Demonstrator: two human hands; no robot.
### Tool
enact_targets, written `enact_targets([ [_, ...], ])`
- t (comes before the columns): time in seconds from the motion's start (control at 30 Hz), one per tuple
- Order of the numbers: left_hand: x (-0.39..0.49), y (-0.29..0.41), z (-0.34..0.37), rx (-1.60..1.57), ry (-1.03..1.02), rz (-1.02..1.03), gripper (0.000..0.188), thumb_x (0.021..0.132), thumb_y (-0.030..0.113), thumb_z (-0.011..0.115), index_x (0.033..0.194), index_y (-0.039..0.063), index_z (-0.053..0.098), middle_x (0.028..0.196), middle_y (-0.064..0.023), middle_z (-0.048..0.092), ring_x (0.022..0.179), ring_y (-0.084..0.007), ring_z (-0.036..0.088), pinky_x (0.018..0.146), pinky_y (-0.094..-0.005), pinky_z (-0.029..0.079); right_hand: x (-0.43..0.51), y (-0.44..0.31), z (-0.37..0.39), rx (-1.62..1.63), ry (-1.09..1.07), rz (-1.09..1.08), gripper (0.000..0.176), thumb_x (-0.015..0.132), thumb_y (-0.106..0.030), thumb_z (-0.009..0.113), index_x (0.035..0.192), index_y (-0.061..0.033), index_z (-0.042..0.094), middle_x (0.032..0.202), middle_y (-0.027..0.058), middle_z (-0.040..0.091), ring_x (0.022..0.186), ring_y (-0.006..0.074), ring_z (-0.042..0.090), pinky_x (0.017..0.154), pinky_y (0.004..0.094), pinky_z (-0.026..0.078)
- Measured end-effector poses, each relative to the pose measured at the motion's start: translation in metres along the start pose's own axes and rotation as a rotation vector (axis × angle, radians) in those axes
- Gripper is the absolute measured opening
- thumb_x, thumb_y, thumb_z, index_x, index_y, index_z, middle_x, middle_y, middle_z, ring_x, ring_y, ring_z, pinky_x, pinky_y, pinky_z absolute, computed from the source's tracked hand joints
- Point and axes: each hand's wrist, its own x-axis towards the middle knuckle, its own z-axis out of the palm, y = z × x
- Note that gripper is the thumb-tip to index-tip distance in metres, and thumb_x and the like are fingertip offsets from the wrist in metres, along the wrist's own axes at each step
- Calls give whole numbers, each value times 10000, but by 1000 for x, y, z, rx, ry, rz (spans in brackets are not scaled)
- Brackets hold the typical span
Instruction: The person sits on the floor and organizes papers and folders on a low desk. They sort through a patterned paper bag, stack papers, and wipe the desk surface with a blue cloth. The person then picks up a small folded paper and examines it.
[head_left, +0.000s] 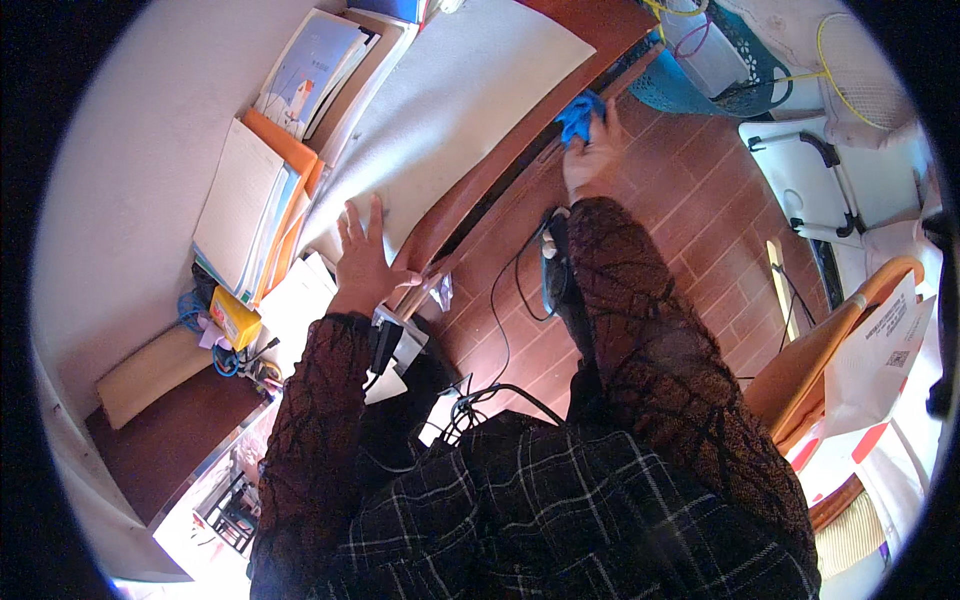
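Note:
My right hand (595, 154), slightly blurred, holds a crumpled blue cloth (577, 118) against or very close to the front edge of a reddish-brown wooden desk (480, 176). A dark gap runs along that edge, below the desktop. My left hand (365, 266) is empty, its fingers spread over the near end of a pale desk mat (465, 90). Its thumb reaches to the desk's front corner. Just below the left wrist, a black plug or adapter (385, 346) hangs beside the desk.
Stacked papers and notebooks (240, 210) and a yellow box (235, 318) line the wall side. Loose cables (469, 409) lie by my lap, over the tiled floor (517, 322). To the right are a teal basket (675, 82), a badminton racket (862, 75), a white folding table (817, 180) and an orange-brown bag (795, 375).

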Motion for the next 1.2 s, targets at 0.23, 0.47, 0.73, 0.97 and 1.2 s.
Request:
enact_targets([
  [0.23, 0, -1, 1, 3, 4, 2, 1506, 493, 446, 998, 1640, 171, 63, 1649, -335, 17, 1505, -555, 118, 1173, -551, 354, -86, -48, -3, -4, -215, -43, 719, 782, -97, 754, 1459, -156, 519, 1364, 263, 508, 1203, 470, 545, 1032, 498, 473],
  [0.47, 0, -3, 2, -3, 2, 5, 1490, 507, 483, 982, 1639, 195, 58, 1654, -322, 13, 1500, -561, 125, 1128, -589, 394, -154, -97, -16, -139, -505, -192, 538, 827, -188, 727, 1321, -31, 583, 1145, 275, 582, 1004, 468, 613, 842, 525, 540],
  [0.73, -2, -4, 1, 11, 7, -2, 1468, 515, 497, 975, 1640, 205, 78, 1665, -299, 15, 1500, -556, 144, 1101, -570, 434, -196, -129, -29, 122, -949, -256, 504, 818, -213, 743, 1301, -116, 632, 1123, 229, 634, 952, 432, 659, 819, 509, 556],
  [0.97, -2, -4, 2, -31, 20, 15, 1480, 506, 465, 982, 1639, 212, 66, 1656, -320, 17, 1492, -568, 154, 1102, -613, 416, -120, -118, -39, 557, -310, 101, 338, 794, -137, 627, 1101, -50, 737, 1001, 169, 734, 916, 322, 697, 870, 439, 546],
  [1.2, -4, -2, -1, -2, 0, 15, 1421, 561, 457, 964, 1639, 174, 83, 1647, -334, 61, 1484, -578, 169, 1115, -568, 424, -56, -111, -27, -104, -110, -332, 519, 814, -187, 725, 1314, -77, 640, 1331, 257, 545, 1049, 453, 627, 929, 502, 542],
])
